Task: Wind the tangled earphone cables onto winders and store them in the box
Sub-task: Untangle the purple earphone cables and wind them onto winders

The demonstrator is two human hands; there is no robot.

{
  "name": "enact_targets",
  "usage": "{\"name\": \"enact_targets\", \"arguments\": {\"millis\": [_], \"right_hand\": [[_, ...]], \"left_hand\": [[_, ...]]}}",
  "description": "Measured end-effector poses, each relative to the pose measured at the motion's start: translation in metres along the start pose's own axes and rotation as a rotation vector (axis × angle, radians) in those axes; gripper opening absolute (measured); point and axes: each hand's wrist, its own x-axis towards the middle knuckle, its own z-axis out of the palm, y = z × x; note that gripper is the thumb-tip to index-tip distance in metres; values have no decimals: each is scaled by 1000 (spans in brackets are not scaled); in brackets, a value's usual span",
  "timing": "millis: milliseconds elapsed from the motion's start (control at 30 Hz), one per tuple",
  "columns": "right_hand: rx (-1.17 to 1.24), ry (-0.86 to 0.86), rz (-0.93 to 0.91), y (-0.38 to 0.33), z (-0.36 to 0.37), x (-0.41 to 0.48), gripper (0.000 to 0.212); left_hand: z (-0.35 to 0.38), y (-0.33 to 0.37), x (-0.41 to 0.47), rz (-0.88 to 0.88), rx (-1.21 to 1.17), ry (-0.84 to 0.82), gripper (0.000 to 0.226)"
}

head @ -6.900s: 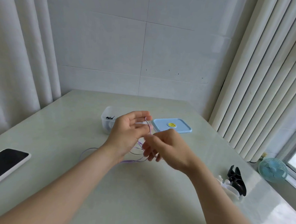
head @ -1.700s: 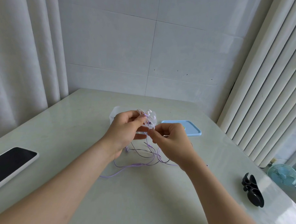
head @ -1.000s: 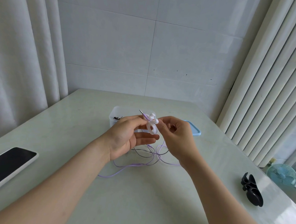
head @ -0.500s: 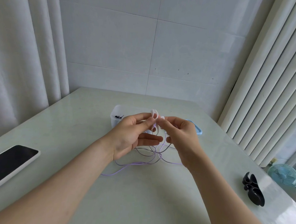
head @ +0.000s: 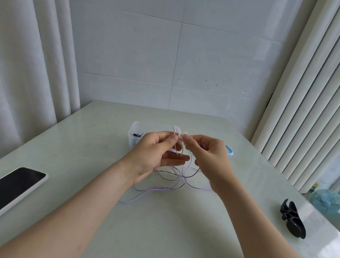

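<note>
Winding judged barely begun; left hand held the small white plastic winder in a pinch grip; right hand, grip closed, pinched the thin purple earphone cable beside it, most lying loose on the pale worktop; next move called for taut, even turns.

A pale table is set against a white tiled wall. White curtains are hung at the left; pleated drapes at the right are brightened by daylight.
</note>
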Motion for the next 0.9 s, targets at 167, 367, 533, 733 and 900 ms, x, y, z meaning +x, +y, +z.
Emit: {"name": "enact_targets", "arguments": {"millis": [167,367,533,733,900], "right_hand": [[-20,67,43,6,1,4,27],[-28,71,17,12,5,5,11],[-66,-63,11,8,5,0,8],[-52,-186,74,2,9,-5,8],[-62,-220,59,3,13,-7,12]], "left_hand": [[-4,-4,5,52,55,80,33],[-2,-1,5,86,59,110,30],[-4,2,3,149,209,238,24],[-3,7,0,193,199,385,18],[-2,7,-2,194,180,406,20]]}}
